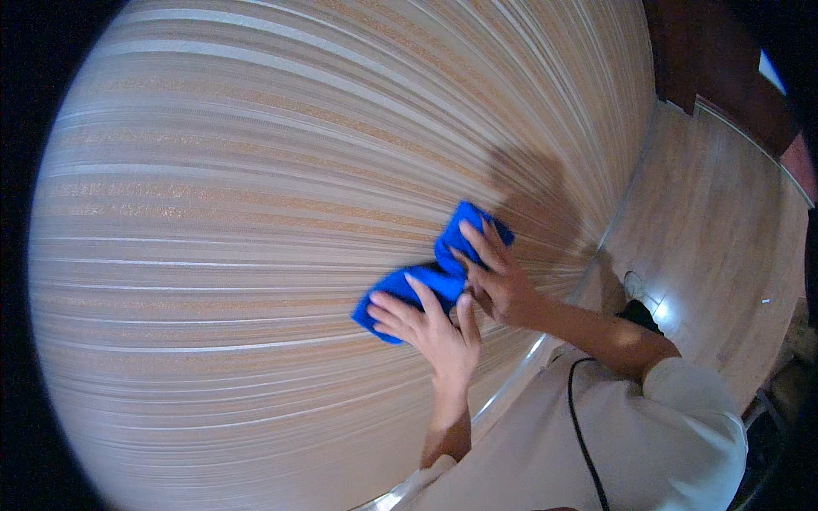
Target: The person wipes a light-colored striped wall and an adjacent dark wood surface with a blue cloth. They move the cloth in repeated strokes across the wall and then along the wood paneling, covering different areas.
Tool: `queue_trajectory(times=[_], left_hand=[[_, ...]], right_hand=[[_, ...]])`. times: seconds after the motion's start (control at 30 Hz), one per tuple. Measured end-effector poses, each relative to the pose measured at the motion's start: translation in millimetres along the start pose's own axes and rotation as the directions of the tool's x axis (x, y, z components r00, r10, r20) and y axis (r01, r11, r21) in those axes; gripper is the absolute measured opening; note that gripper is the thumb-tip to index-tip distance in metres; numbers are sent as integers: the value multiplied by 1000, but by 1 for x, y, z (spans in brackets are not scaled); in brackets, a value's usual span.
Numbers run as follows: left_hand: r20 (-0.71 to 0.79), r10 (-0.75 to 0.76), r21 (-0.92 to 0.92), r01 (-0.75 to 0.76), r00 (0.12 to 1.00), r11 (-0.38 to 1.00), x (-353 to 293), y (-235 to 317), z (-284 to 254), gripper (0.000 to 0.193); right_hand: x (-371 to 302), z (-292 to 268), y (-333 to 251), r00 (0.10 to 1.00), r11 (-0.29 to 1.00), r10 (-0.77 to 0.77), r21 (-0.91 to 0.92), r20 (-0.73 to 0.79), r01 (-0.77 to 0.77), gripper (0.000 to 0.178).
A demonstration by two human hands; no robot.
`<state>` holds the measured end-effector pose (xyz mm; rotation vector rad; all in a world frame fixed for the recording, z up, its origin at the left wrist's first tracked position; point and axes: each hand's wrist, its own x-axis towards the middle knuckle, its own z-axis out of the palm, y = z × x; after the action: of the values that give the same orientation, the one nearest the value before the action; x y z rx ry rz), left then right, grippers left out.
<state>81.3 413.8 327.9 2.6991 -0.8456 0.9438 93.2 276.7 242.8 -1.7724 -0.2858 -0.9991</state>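
A bright blue cloth (441, 281) lies bunched against a wall covering (239, 196) with beige, grey and gold stripes. My left hand (434, 334) presses on the cloth's lower left part, its fingers spread and flat and its thumb off to the side. Up and to the right, my right hand (501, 279) has its fingers bent over the other part of the cloth, gripping it against the stripes. The cloth narrows and folds between the two hands. Its underside is hidden.
Wood-look flooring (707, 196) meets the wall at the right. Dark brown panelling (724, 68) stands at the upper right. A shiny strip (515, 375) runs beside my body, and a black cable (578, 417) hangs over my light shirt.
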Motion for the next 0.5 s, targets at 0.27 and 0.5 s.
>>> queue_trajectory(times=[0.27,0.5], left_hand=[[-132,52,28,-49,990,998,-27,31,-33,77],[-55,-5,-66,1,998,998,-263,43,-14,70]], right_hand=[[-10,-34,-51,987,981,-104,-174,-119,83,58],[-252,-3,-87,989,959,96,-256,-109,-122,57]])
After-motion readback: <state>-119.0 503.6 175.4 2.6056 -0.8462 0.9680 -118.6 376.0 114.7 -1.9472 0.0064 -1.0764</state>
